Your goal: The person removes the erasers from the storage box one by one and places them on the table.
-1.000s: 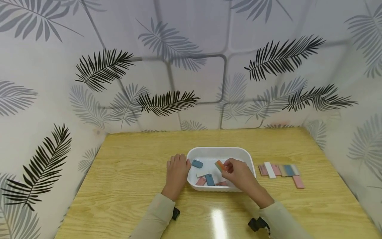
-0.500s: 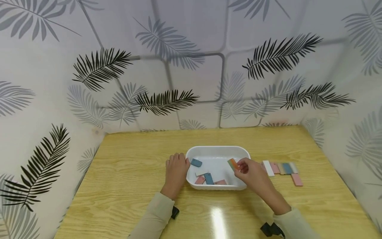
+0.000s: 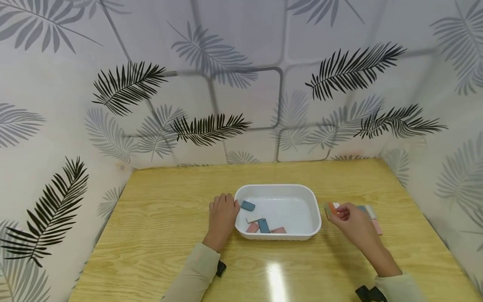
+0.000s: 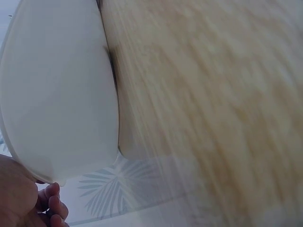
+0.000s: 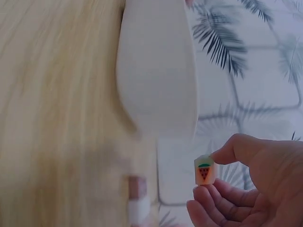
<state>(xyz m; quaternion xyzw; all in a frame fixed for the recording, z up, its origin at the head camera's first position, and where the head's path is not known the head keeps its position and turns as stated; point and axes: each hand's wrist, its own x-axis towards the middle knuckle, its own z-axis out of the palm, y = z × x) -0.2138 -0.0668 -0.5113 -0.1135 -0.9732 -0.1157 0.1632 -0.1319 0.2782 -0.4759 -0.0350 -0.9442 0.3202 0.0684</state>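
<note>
My right hand pinches an orange-and-green striped eraser between thumb and fingers, just off the right side of a white plastic tub. A small fruit-like print shows on the end of this eraser in the right wrist view. My left hand grips the tub's left rim, its fingers curled at the edge in the left wrist view. Inside the tub lie a blue eraser at the left, another blue eraser near the front, and pink and white ones beside it.
Right of the tub, several erasers lie in a row on the wooden table, partly hidden by my right hand. A pink eraser sits just in front of the row. Leaf-patterned cloth hangs behind the table and at its sides.
My right hand has carried the striped eraser rightward, from over the tub to beyond its right rim near the row. My left hand has stayed on the tub's rim.
</note>
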